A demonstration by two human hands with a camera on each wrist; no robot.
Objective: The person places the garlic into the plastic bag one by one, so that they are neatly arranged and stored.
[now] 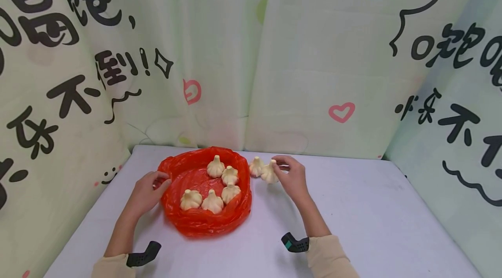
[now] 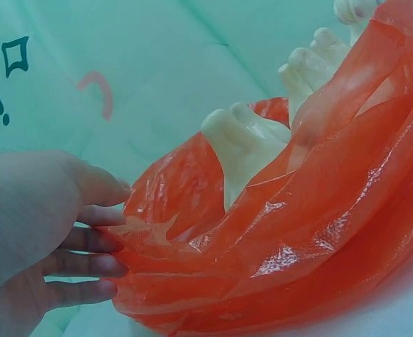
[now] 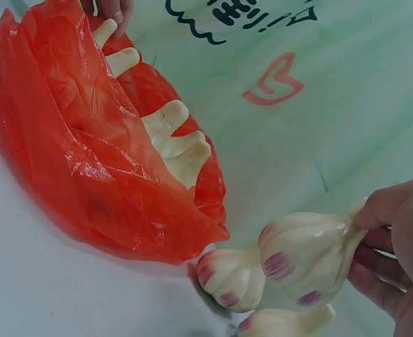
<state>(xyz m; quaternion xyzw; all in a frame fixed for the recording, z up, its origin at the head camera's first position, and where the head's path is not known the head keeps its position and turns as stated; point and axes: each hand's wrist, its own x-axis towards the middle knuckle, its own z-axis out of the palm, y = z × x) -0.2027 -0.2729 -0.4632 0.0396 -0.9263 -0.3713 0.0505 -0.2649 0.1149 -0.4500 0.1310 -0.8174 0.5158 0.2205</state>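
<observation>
I judge the step is gathering garlic: my right hand point(image 1: 292, 177) pinches the stem of one cream-white garlic bulb point(image 3: 306, 256) beside the crumpled red plastic bag point(image 1: 204, 217), where five bulbs already lie. My left hand point(image 2: 31, 232) grips the bag's left rim. Next the bulb must clear the rim. The table point(image 1: 372, 225) is pale lilac; printed curtains point(image 1: 313, 60) surround it.
</observation>
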